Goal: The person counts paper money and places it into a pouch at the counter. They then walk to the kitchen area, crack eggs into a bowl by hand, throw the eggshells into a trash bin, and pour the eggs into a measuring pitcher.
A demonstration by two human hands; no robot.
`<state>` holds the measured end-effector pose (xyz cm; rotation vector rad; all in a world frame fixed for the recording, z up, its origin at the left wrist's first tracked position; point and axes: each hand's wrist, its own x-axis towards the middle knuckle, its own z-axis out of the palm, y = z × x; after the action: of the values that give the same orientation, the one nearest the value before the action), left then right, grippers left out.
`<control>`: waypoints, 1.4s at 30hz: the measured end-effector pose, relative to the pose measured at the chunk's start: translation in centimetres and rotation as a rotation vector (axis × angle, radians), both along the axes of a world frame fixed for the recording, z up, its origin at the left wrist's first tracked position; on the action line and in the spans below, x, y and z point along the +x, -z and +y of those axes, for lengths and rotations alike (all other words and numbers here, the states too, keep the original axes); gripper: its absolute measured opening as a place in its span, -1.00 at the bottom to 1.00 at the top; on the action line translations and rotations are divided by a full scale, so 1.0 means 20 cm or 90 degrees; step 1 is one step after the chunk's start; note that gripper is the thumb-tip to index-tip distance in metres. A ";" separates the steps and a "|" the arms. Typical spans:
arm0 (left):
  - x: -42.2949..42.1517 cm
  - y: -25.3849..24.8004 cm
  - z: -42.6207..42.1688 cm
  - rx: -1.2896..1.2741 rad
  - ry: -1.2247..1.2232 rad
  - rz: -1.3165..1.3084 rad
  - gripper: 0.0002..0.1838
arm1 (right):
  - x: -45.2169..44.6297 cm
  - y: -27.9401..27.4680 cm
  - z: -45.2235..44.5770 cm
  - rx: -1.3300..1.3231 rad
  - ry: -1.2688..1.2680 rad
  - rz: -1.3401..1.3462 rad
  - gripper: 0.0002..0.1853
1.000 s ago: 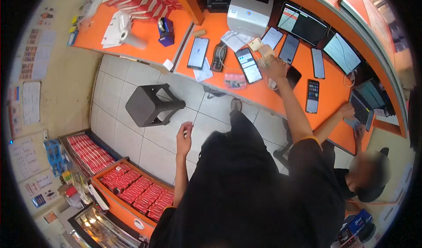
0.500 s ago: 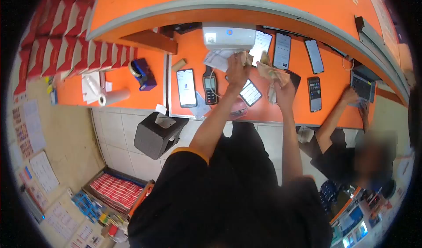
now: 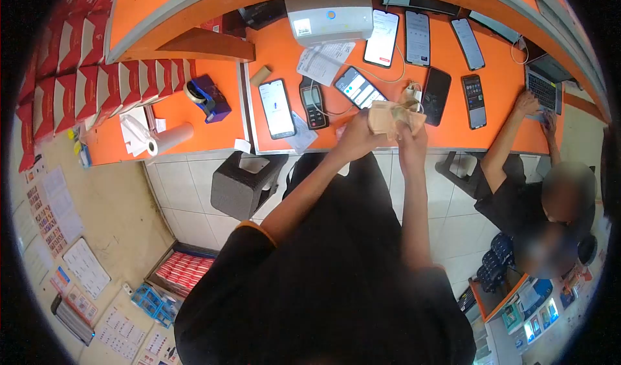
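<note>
Banknotes point(image 3: 383, 120) are between my two hands, just above the front edge of the orange counter point(image 3: 349, 127). My left hand point(image 3: 357, 136) is closed on the left part of the notes. On the right side, my right hand point(image 3: 412, 143) pinches crumpled, fanned notes. A lit phone point(image 3: 359, 89) lies just behind my left hand, and a dark phone point(image 3: 435, 96) is to the right of the notes. Behind them a white cable runs over the counter. A black handheld device point(image 3: 313, 104) and another lit phone point(image 3: 277, 109) lie further left.
A co-worker's hand point(image 3: 527, 103) is at a laptop point(image 3: 542, 93) on the right. A white printer point(image 3: 329, 19) stands at the back. A dark stool point(image 3: 239, 187) is below the counter's front edge. Red and white packets point(image 3: 90, 93) and a tape dispenser point(image 3: 207, 98) are at the left.
My left hand has come from my side to the counter, then moved from the papers to the notes. Both hands are now close together near the front edge. The camera view has turned.
</note>
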<state>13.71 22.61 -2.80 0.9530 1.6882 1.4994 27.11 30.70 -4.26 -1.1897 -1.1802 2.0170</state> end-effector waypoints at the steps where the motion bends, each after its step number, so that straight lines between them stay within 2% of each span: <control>1: -0.02 -0.01 -0.06 -0.028 0.021 -0.063 -0.63 | 0.01 -0.06 -0.01 0.013 0.059 -0.027 -0.57; 2: -0.04 -0.01 -0.11 -0.056 0.041 -0.127 -0.63 | 0.03 -0.12 -0.01 0.026 0.117 -0.055 -0.54; 3: -0.04 0.11 -0.17 0.012 0.015 -0.056 -0.60 | 0.04 -0.16 0.00 0.017 0.136 0.012 -0.49; 4: -0.07 0.17 -0.23 0.018 0.011 -0.052 -0.60 | 0.08 -0.08 0.00 0.022 0.132 0.016 -0.49; 5: -0.11 0.21 -0.30 -0.039 0.043 0.209 -0.55 | 0.14 0.05 0.00 0.054 0.082 0.020 -0.48; 6: -0.10 0.26 -0.34 -0.070 0.061 0.338 -0.53 | 0.19 0.13 0.00 0.084 0.033 0.021 -0.48; 7: -0.10 0.31 -0.38 -0.097 0.072 0.469 -0.51 | 0.14 0.09 -0.04 0.114 -0.052 -0.030 -0.61; 9: -0.08 0.38 -0.39 -0.177 0.032 0.459 -0.42 | 0.06 0.20 -0.05 0.491 -0.379 -0.137 -0.70; 11: -0.07 0.34 -0.38 -0.146 0.007 0.395 -0.40 | -0.06 0.26 -0.14 0.634 -0.384 -0.140 -0.69; 12: -0.07 0.32 -0.38 -0.118 -0.017 0.330 -0.37 | -0.09 0.26 -0.16 0.634 -0.385 -0.140 -0.69; 14: -0.06 0.41 -0.38 -0.114 -0.028 0.358 -0.40 | -0.15 0.25 -0.15 0.692 -0.520 -0.189 -0.60; 15: -0.07 0.44 -0.38 -0.109 -0.004 0.350 -0.43 | -0.16 0.26 -0.15 0.769 -0.527 -0.215 -0.63; 18: -0.05 0.50 -0.43 -0.125 -0.004 0.354 -0.47 | -0.17 0.32 -0.15 0.794 -0.548 -0.269 -0.69; 19: -0.04 0.49 -0.42 -0.131 -0.025 0.370 -0.50 | -0.17 0.34 -0.14 0.737 -0.603 -0.287 -0.73; 20: -0.02 0.47 -0.41 -0.120 -0.059 0.391 -0.53 | -0.18 0.27 -0.15 0.741 -0.600 -0.263 -0.76; 22: -0.02 0.51 -0.40 -0.154 -0.046 0.367 -0.54 | -0.20 0.29 -0.17 0.553 -0.514 -0.215 -0.80; 26: 0.01 0.46 -0.38 -0.220 -0.092 0.380 -0.52 | -0.15 0.30 -0.18 0.516 -0.548 -0.079 -0.73; 28: 0.01 0.46 -0.37 -0.217 -0.102 0.397 -0.48 | -0.14 0.18 -0.19 0.837 -0.627 -0.205 -0.58; 32: 0.02 0.49 -0.35 -0.205 -0.109 0.419 -0.46 | -0.09 0.33 -0.27 0.884 -0.610 -0.337 -0.46; 34: 0.02 0.50 -0.36 -0.235 -0.069 0.425 -0.44 | -0.09 0.39 -0.25 0.966 -0.717 -0.414 -0.47; 35: 0.01 0.51 -0.37 -0.232 -0.069 0.424 -0.44 | -0.07 0.41 -0.22 0.969 -0.717 -0.417 -0.47; 37: -0.01 0.51 -0.39 -0.248 -0.029 0.422 -0.43 | -0.04 0.39 -0.16 0.983 -0.773 -0.310 -0.52; 39: -0.05 0.54 -0.42 -0.255 -0.008 0.423 -0.42 | -0.03 0.38 -0.14 0.991 -0.788 -0.301 -0.52; 40: -0.08 0.56 -0.43 -0.217 0.000 0.236 -0.46 | -0.02 0.37 -0.13 0.999 -0.801 -0.295 -0.53; 42: -0.11 0.58 -0.43 -0.174 0.016 0.050 -0.50 | -0.01 0.31 -0.13 0.979 -0.764 -0.286 -0.52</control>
<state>11.58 13.99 -14.46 0.8912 1.8719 1.1903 26.85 28.02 -10.45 0.0267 -3.1673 0.5355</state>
